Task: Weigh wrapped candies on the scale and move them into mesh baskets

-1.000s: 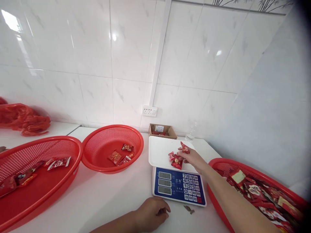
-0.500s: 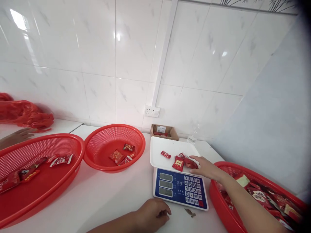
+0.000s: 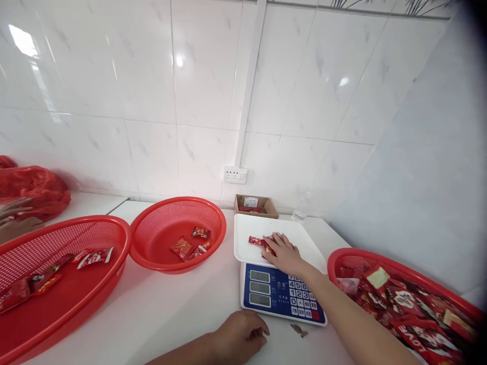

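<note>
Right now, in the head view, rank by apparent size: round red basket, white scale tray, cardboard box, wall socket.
1. round red basket
2. white scale tray
3. cardboard box
4. wall socket
Box and socket sit farther back; true sizes unsure.

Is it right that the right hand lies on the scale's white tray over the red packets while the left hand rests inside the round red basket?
No. The left hand rests on the white table before the scale, not in the round red basket; the head view shows it. The right hand does lie on the white tray over the red packets.
</note>
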`<state>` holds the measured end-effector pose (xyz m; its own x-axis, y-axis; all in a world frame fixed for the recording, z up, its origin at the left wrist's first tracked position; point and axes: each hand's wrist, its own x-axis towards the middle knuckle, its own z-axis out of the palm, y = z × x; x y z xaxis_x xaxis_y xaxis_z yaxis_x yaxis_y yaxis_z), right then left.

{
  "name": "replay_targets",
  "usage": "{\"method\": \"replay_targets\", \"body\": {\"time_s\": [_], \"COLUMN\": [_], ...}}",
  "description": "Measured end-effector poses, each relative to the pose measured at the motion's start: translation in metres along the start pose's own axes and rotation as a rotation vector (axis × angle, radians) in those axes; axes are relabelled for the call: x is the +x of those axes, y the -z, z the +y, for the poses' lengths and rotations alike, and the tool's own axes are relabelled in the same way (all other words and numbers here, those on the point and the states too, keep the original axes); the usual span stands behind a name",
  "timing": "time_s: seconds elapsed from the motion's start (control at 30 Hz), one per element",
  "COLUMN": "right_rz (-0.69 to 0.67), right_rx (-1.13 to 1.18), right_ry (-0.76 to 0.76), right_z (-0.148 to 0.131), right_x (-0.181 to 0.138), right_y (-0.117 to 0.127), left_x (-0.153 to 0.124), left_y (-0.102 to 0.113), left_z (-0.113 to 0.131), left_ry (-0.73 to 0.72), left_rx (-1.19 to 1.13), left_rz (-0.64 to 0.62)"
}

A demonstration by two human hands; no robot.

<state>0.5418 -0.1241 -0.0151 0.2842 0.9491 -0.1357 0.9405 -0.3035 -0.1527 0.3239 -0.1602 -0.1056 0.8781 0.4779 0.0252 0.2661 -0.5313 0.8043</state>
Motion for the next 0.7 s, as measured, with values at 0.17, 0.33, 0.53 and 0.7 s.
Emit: {"method": "replay_targets", "body": {"time_s": [0.17,0.33,0.53,0.7], "right_rz": [0.057,0.206,0.424,-0.003], "right_rx": [0.062,0.147,0.274,0.135], "right_ry": [0.024,0.014,-0.214,-0.184], "right_z": [-0.007,0.019,0.111,0.161], "right_x": [0.01,-0.001,-0.04,-0.071], "right_y": [0.001,0.022,0.045,0.017], "left_x": [-0.001,-0.001,0.0,0.0], "left_y": [0.002,0.003,0.005,0.007], "left_z": [0.002,0.0,0.002,0.004], "left_ry": [-0.004,-0.01,-0.08,-0.099], "left_rx": [0.001,0.023,0.073,0.065], "left_rz": [-0.009,-0.015,-0.026,-0.043]}}
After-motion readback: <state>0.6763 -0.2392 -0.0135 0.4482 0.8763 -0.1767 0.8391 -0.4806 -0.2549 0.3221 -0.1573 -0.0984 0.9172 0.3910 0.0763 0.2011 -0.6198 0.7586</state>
